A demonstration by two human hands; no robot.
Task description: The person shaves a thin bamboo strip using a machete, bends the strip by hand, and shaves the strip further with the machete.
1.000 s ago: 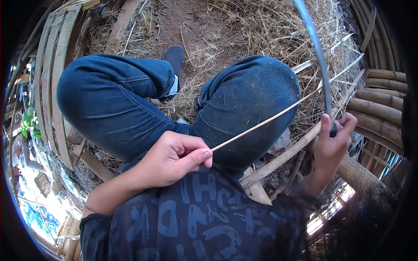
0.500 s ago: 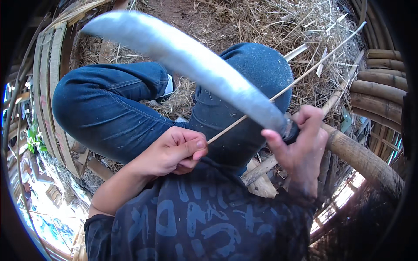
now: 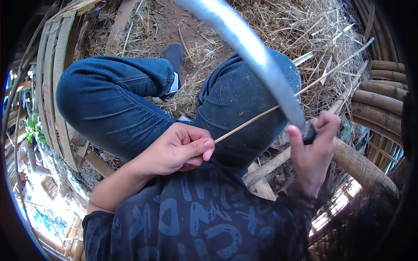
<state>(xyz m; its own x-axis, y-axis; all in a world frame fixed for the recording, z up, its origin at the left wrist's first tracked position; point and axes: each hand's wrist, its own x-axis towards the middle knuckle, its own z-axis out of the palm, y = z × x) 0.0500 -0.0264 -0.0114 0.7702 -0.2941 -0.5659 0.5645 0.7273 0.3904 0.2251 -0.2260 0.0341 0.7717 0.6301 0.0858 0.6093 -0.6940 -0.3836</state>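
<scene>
Thin stick [image 3: 246, 125] slants up-right from the pinching left hand [image 3: 183, 150]; right hand [image 3: 315, 152] grips a knife [image 3: 257, 54]

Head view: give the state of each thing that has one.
Thin stick: slanted, near end held.
Curved blade: held up, partly out of frame, overlapping the stick, contact unclear.
Left hand: closed on the stick.
Right hand: closed on the blade's dark handle.
Jeans: bent at both knees.
Straw: dry, loose.

The left hand [image 3: 179, 150] is at the stick [image 3: 247, 124]'s near end; 1 knife [image 3: 261, 58] crosses above it; right leg [image 3: 237, 100] beneath it, left leg [image 3: 113, 95] left of it; right hand [image 3: 314, 152] and poles [image 3: 378, 100] on its right side.
</scene>
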